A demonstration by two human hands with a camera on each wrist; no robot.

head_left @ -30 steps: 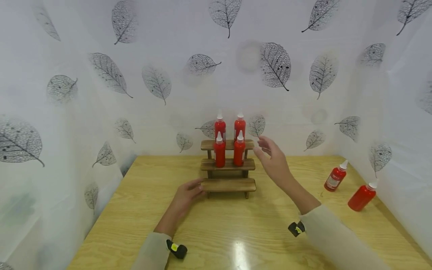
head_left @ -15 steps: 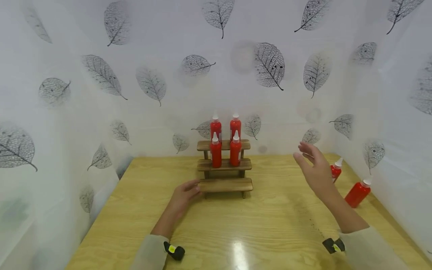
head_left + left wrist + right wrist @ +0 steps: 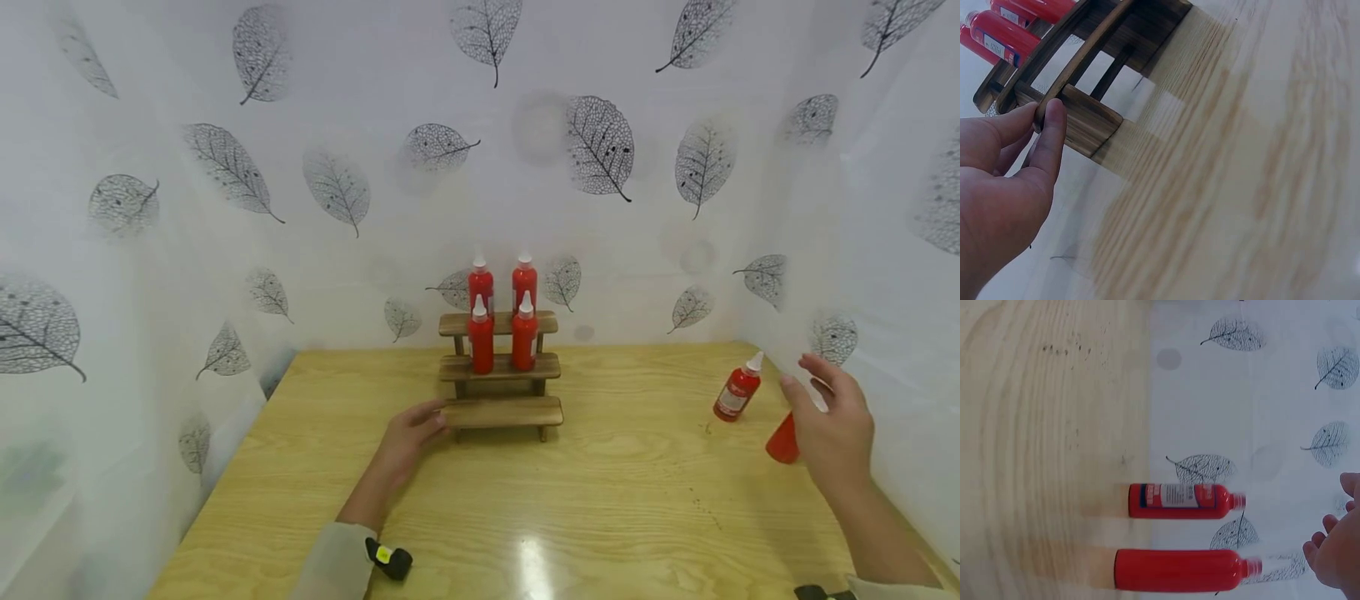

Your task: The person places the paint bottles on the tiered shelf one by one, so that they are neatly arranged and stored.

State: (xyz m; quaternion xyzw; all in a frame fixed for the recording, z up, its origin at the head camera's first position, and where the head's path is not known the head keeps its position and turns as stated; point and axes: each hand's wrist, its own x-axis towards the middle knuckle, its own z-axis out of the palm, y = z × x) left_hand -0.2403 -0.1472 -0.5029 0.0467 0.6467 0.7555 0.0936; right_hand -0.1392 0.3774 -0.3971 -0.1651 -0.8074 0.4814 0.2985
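Note:
A three-tier wooden stand (image 3: pixel 501 412) holds several red squeeze bottles (image 3: pixel 482 343) with white nozzle caps on its middle and top steps. With thumb and fingertips my left hand (image 3: pixel 408 439) pinches the left end of its lowest step, as the left wrist view also shows (image 3: pixel 1013 181). Far to the right, my right hand (image 3: pixel 838 429) is over a red bottle (image 3: pixel 783 442), hiding its upper part, fingers loosely bent and holding nothing. In the right wrist view that bottle (image 3: pixel 1179 570) stands apart from the hand (image 3: pixel 1338 547). Another labelled red bottle (image 3: pixel 737 393) stands just left of it.
The light wooden table (image 3: pixel 615 500) carries everything. A white curtain (image 3: pixel 360 275) printed with dark leaves closes off the back and both sides, close beside the right-hand bottles. A few small dark specks (image 3: pixel 1066 350) mark the tabletop.
My right hand has travelled from beside the stand, rightward and downward, to the bottle at the far right. My left hand stays on the stand, and the bottles stay put.

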